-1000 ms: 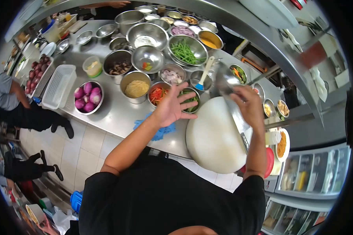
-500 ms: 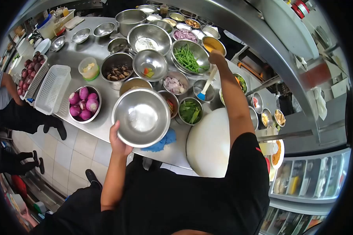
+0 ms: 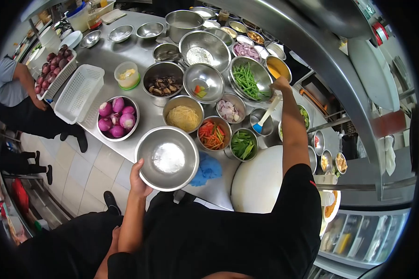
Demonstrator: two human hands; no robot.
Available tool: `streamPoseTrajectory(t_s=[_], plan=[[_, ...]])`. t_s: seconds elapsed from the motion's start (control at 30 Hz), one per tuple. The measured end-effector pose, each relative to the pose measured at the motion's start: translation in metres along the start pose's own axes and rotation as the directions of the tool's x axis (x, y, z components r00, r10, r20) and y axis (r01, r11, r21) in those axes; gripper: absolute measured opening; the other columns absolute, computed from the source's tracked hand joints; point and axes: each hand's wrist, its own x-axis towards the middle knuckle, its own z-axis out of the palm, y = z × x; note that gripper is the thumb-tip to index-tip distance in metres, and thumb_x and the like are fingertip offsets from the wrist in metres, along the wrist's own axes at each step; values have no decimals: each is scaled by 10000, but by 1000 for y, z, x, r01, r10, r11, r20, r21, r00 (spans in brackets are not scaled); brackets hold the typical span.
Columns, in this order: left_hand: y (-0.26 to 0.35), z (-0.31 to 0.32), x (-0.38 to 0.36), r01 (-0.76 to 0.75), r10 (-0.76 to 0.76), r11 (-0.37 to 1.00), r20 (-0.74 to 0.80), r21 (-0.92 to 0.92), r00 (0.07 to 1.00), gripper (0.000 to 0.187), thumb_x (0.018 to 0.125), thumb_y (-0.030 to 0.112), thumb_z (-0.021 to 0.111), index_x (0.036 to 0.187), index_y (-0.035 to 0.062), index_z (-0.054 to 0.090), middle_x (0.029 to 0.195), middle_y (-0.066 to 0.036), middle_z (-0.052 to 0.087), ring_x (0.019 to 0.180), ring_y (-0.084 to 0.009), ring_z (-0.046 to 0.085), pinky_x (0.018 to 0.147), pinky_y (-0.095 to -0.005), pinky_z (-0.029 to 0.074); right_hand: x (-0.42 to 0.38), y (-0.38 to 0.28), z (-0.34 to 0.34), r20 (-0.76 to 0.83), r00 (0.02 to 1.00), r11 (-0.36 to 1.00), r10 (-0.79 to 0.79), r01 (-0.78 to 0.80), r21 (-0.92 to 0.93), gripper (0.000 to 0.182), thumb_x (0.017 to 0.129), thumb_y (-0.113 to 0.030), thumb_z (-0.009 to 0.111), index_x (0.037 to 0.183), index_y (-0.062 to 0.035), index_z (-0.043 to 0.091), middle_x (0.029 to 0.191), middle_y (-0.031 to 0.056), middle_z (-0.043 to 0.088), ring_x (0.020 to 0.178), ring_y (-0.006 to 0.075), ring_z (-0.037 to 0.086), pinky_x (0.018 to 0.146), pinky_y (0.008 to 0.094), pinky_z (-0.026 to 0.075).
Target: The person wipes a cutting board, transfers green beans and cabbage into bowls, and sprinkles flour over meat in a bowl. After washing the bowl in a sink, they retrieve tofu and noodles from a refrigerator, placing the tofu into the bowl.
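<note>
My left hand (image 3: 139, 180) grips the rim of an empty metal bowl (image 3: 167, 159), tilted over the table's front edge. At the near rim of a bowl of orange liquid (image 3: 278, 69), my right hand (image 3: 280, 84) has its fingers closed; what they hold is hidden. Just below that hand, a white-handled spatula with a blue end (image 3: 266, 113) leans in a small metal bowl (image 3: 261, 122). Close to the held bowl stand bowls of fine yellow strands (image 3: 182, 118), sliced orange and red vegetables (image 3: 214, 135) and green leaves (image 3: 242, 144). Green beans (image 3: 247, 82) fill a larger bowl.
Purple onions (image 3: 117, 118) fill a bowl on the left, beside a white plastic basket (image 3: 80, 93). A blue cloth (image 3: 206, 169) lies near the front edge, left of a large white rounded object (image 3: 258, 181). A metal shelf overhangs the right side. Other people stand at left.
The held bowl has moved down toward my body, uncovering the yellow strands and sliced vegetables. My right hand stays at the orange liquid. The view has shifted, and another person's forearm shows at lower left.
</note>
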Motion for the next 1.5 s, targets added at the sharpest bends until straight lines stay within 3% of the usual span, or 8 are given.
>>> streamPoseTrajectory(t_s=[0.5, 0.6, 0.67, 0.87, 1.07, 1.27, 1.4, 1.5], plan=[[-12, 27, 11, 120, -121, 992, 38, 38, 992, 498, 885, 336, 399, 1222, -29, 434, 1163, -182, 538, 1051, -273, 547, 900, -395, 445, -22, -12, -18, -312, 945, 991, -97, 121, 58, 360, 716, -267, 563, 868, 48, 648, 855, 232, 633, 809, 329, 633, 709, 367, 496], [-11, 29, 9, 132, -135, 989, 58, 61, 989, 500, 893, 341, 392, 1226, -30, 431, 1166, -184, 536, 1051, -273, 547, 901, -392, 444, -3, 10, -8, -63, 992, 964, -113, 125, 236, 328, 782, -227, 495, 889, 53, 628, 813, 172, 635, 719, 270, 640, 682, 352, 510], [-11, 34, 10, 139, -145, 987, 72, 86, 987, 503, 897, 347, 388, 1228, -29, 430, 1167, -185, 535, 1054, -272, 546, 903, -390, 443, -3, 16, -4, -26, 994, 781, -109, 102, 617, 266, 802, -152, 475, 932, 45, 599, 791, 112, 623, 658, 205, 631, 649, 327, 529], [-29, 68, 26, 254, -304, 922, 141, 291, 942, 482, 901, 311, 417, 1252, -19, 398, 1221, -173, 484, 1112, -245, 497, 942, -363, 405, -30, 35, -24, -243, 970, 624, -27, 206, 754, 221, 774, -115, 546, 919, 48, 587, 757, 110, 614, 635, 175, 619, 604, 309, 551], [-108, 139, 51, -124, -182, 712, 352, 691, 918, 382, 904, 212, 423, 1239, 29, 408, 1226, -133, 434, 1150, -203, 406, 971, -315, 317, -155, 61, -76, -270, 953, 122, 137, 254, 959, 148, 797, -110, 588, 899, -3, 599, 767, 63, 615, 655, 141, 604, 609, 271, 528], [-193, 177, 76, -439, -163, 355, 517, 826, 840, 363, 899, 267, 458, 1128, -14, 473, 996, -195, 555, 928, -297, 542, 815, -345, 412, -310, 118, -94, -334, 893, 536, 301, 130, 834, 147, 806, -135, 587, 876, -7, 608, 727, 32, 604, 600, 91, 554, 535, 229, 475], [-213, 191, 81, -648, 58, 175, 650, 741, 758, 393, 900, 324, 478, 1071, -29, 510, 908, -181, 563, 821, -275, 556, 725, -355, 438, -374, 147, -52, -424, 815, 482, 395, 209, 851, 165, 776, -147, 588, 808, 14, 599, 603, 43, 558, 524, 98, 504, 484, 250, 399], [-223, 206, 86, -562, 173, 473, 554, 679, 814, 419, 928, 337, 429, 1081, -46, 498, 936, -131, 556, 843, -218, 521, 764, -323, 414, -419, 120, -43, -473, 767, 648, 434, 99, 755, 143, 789, -147, 576, 802, -7, 600, 568, 24, 529, 506, 85, 456, 480, 247, 369]])
